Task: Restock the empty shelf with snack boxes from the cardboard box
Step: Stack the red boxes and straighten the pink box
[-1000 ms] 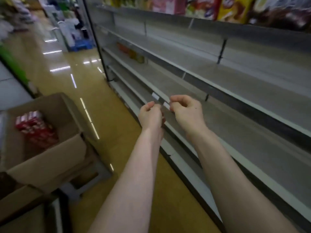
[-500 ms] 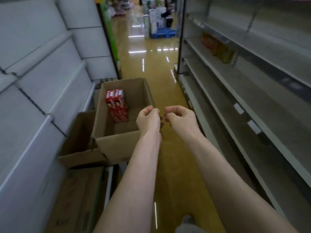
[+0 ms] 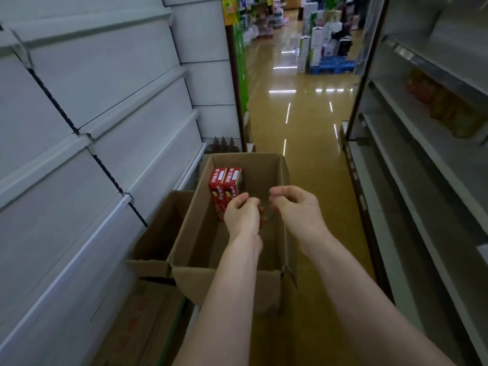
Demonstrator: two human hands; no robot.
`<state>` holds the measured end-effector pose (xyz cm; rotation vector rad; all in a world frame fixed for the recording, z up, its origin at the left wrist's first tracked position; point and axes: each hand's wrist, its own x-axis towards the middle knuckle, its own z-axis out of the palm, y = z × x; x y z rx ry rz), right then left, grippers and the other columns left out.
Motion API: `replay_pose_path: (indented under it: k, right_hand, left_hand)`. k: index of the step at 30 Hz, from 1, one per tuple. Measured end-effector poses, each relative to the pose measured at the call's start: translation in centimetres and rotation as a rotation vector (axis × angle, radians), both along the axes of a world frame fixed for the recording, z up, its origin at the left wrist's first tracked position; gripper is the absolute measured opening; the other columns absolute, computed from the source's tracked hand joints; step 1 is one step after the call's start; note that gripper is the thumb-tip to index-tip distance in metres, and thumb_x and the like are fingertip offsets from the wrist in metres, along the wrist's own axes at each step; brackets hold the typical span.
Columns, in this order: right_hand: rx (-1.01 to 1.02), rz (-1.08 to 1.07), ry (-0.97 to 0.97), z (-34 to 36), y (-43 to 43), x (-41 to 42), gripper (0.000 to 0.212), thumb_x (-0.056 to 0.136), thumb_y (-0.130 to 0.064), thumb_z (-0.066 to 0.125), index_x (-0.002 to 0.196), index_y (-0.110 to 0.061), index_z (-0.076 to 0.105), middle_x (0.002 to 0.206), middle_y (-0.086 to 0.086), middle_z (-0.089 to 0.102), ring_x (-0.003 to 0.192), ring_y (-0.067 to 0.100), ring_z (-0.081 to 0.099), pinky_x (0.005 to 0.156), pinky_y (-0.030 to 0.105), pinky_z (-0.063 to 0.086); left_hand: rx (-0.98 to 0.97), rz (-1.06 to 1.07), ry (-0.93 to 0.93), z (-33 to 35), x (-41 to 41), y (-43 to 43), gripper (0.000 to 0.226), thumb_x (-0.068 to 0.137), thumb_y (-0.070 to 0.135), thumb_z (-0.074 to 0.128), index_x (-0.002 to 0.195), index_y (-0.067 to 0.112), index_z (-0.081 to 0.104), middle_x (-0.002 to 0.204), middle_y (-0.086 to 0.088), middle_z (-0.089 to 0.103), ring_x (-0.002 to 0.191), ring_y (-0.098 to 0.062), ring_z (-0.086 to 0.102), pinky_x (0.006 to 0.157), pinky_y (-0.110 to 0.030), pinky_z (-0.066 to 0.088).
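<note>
While we hold both hands over the open box (image 3: pixel 277 165), neither grips anything. The left hand (image 3: pixel 241 216) has its fingers loosely curled downward, and the right hand (image 3: pixel 297 207) curls loosely too, thumb and fingers narrowly apart. Two red snack boxes (image 3: pixel 224 184) stand upright side by side in the box's far left corner, just beyond the left hand, whose knuckles cover their lower part. The grey shelf (image 3: pixel 427 165) runs along our right, apart from the box, with glossy floor (image 3: pixel 309 143) between. Some orange packs (image 3: pixel 443 104) lie blurred on a higher tier. A second carton (image 3: pixel 158 228) sits just beside the box's left wall, and a flat carton (image 3: pixel 142 320) lies lower, against white shelving (image 3: pixel 79 128) on our left. Far down the aisle stands a blue pallet (image 3: pixel 332 66).
</note>
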<state>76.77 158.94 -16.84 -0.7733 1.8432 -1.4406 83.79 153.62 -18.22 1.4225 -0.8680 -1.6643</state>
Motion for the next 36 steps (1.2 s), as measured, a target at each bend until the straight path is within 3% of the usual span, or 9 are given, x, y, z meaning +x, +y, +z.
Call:
replay_pose_path:
  k: [6, 11, 20, 25, 27, 29, 32, 34, 36]
  right_hand:
    - [0.048, 0.062, -0.045, -1.9, -5.4, -1.7, 0.016, 0.097, -0.018, 0.055, 0.108, -0.026, 0.063, 0.104, -0.009, 0.059, 0.107, 0.010, 0.056, 0.084, 0.020, 0.045]
    - [0.102, 0.099, -0.079, -4.2, -11.1, -2.0, 0.014, 0.096, -0.019, 0.056, 0.106, -0.027, 0.061, 0.108, -0.008, 0.059, 0.109, 0.011, 0.056, 0.083, 0.020, 0.045]
    - [0.292, 0.027, -0.082, -9.9, -23.2, -4.2, 0.015, 0.096, -0.016, 0.054, 0.108, -0.024, 0.060, 0.108, -0.004, 0.060, 0.098, 0.008, 0.056, 0.067, 0.014, 0.042]
    - [0.370, 0.008, -0.089, -13.7, -30.3, -5.1, 0.026, 0.097, -0.014, 0.054, 0.122, -0.017, 0.055, 0.093, -0.014, 0.052, 0.079, -0.001, 0.050, 0.056, 0.011, 0.037]
    - [0.402, 0.014, -0.065, -15.0, -32.8, -5.5, 0.031, 0.097, -0.015, 0.053, 0.129, -0.017, 0.051, 0.098, -0.012, 0.052, 0.077, -0.001, 0.049, 0.055, 0.009, 0.037]
    - [0.433, 0.053, -0.037, -16.4, -35.0, -6.1, 0.038, 0.098, -0.015, 0.050, 0.136, -0.017, 0.046, 0.117, -0.003, 0.054, 0.089, 0.005, 0.054, 0.061, 0.010, 0.041]
    - [0.506, 0.123, 0.029, -18.6, -38.3, -6.8, 0.044, 0.099, -0.015, 0.048, 0.143, -0.019, 0.041, 0.137, 0.003, 0.046, 0.121, 0.023, 0.052, 0.087, 0.033, 0.054]
    - [0.559, 0.182, 0.066, -20.0, -40.2, -7.0, 0.050, 0.098, -0.016, 0.049, 0.146, -0.023, 0.037, 0.147, 0.007, 0.037, 0.130, 0.027, 0.045, 0.100, 0.045, 0.048]
    - [0.620, 0.216, 0.101, -21.3, -41.7, -7.0, 0.053, 0.097, -0.013, 0.048, 0.147, -0.025, 0.034, 0.152, 0.007, 0.028, 0.134, 0.030, 0.038, 0.104, 0.047, 0.044]
  left_hand:
    - [0.035, 0.109, -0.015, -1.3, -0.9, -5.0, 0.026, 0.093, 0.013, 0.060, 0.116, 0.024, 0.057, 0.104, 0.000, 0.061, 0.090, -0.014, 0.060, 0.080, -0.029, 0.053]
    - [0.104, 0.135, -0.054, -3.7, -0.6, -10.6, 0.029, 0.093, 0.014, 0.061, 0.120, 0.023, 0.058, 0.114, -0.002, 0.061, 0.102, -0.019, 0.060, 0.095, -0.038, 0.051]
    - [0.194, 0.021, -0.143, -10.1, -1.8, -24.0, 0.045, 0.094, 0.014, 0.060, 0.136, 0.022, 0.049, 0.133, -0.004, 0.054, 0.119, -0.022, 0.052, 0.098, -0.036, 0.045]
    - [0.050, -0.188, -0.335, -14.8, -3.8, -31.5, 0.045, 0.094, 0.023, 0.061, 0.137, 0.025, 0.047, 0.137, -0.001, 0.050, 0.128, -0.022, 0.048, 0.107, -0.042, 0.041]
    - [-0.038, -0.276, -0.465, -16.6, -4.7, -34.3, 0.046, 0.094, 0.030, 0.061, 0.137, 0.026, 0.047, 0.137, -0.001, 0.049, 0.129, -0.023, 0.047, 0.107, -0.046, 0.042]
    - [-0.124, -0.346, -0.600, -18.0, -5.4, -36.8, 0.050, 0.095, 0.030, 0.059, 0.142, 0.020, 0.044, 0.139, -0.003, 0.046, 0.131, -0.023, 0.044, 0.109, -0.047, 0.040]
    - [-0.286, -0.440, -0.807, -19.7, -6.2, -39.7, 0.050, 0.097, 0.029, 0.055, 0.143, 0.015, 0.042, 0.146, -0.004, 0.040, 0.138, -0.023, 0.035, 0.114, -0.043, 0.034]
    - [-0.362, -0.524, -0.947, -21.1, -6.3, -40.9, 0.051, 0.097, 0.032, 0.053, 0.143, 0.014, 0.042, 0.151, -0.006, 0.034, 0.142, -0.023, 0.027, 0.116, -0.041, 0.029]
    - [-0.403, -0.633, -1.070, -22.5, -6.2, -41.4, 0.056, 0.097, 0.037, 0.052, 0.146, 0.014, 0.039, 0.156, -0.008, 0.026, 0.145, -0.025, 0.019, 0.118, -0.042, 0.022]
